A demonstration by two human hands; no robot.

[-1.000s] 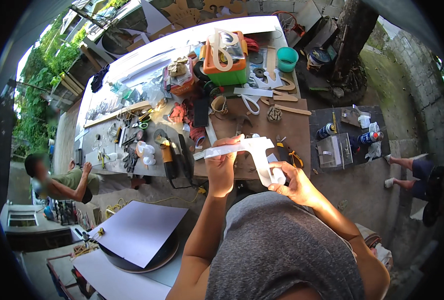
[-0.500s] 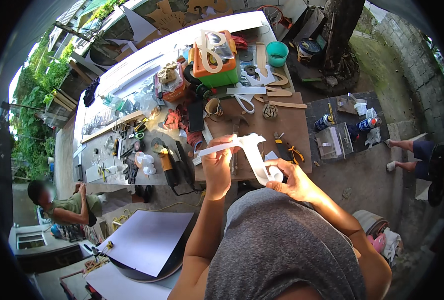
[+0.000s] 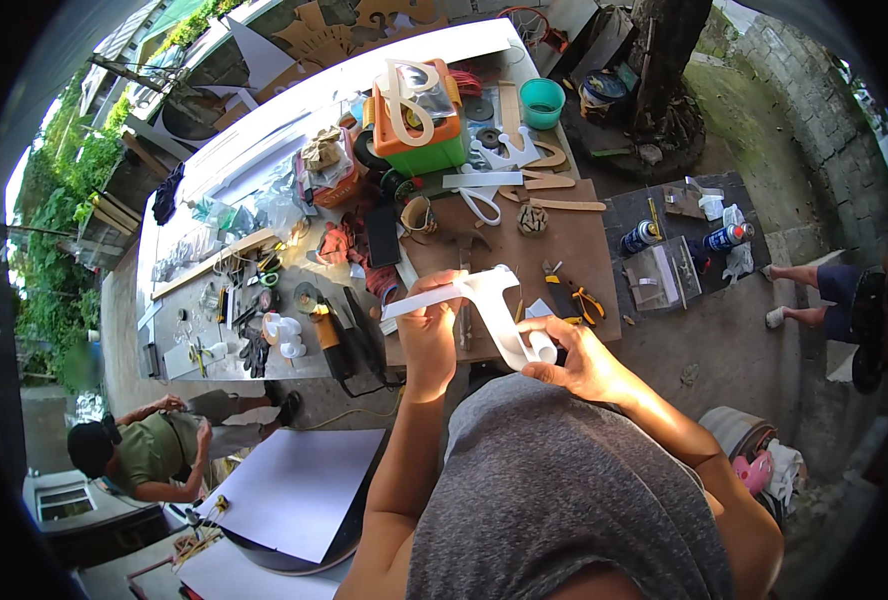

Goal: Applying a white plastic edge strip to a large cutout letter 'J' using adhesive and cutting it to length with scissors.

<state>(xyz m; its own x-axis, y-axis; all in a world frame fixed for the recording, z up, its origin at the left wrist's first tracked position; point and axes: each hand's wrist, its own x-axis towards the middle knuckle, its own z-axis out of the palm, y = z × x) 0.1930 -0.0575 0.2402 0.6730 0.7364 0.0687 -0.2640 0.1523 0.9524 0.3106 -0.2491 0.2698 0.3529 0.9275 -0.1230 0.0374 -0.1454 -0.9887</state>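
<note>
In front of my chest I hold a white curved letter-like piece (image 3: 500, 312) with a thin white strip along its edge. My left hand (image 3: 430, 342) is closed on its upper left end, where a straight length of the strip (image 3: 419, 301) sticks out to the left. My right hand (image 3: 582, 362) pinches the lower end, beside a rolled curl of the strip (image 3: 541, 348). Just beyond the piece lie a hammer (image 3: 467, 243) on the brown board (image 3: 574, 240) and yellow-handled pliers (image 3: 590, 306).
On the worktable, an orange-and-green toolbox (image 3: 419, 150) stands far off, near a teal bucket (image 3: 542, 104). A yellow angle grinder (image 3: 330, 342) lies left of my hands. Spray cans (image 3: 728, 237) rest on a low dark table to the right. A co-worker (image 3: 154, 455) is at left; another person's legs (image 3: 809, 295) show at right.
My hands keep their hold on the white piece, which has tilted only slightly. The view has shifted a little. At left the co-worker has moved nearer and bends forward with legs now showing.
</note>
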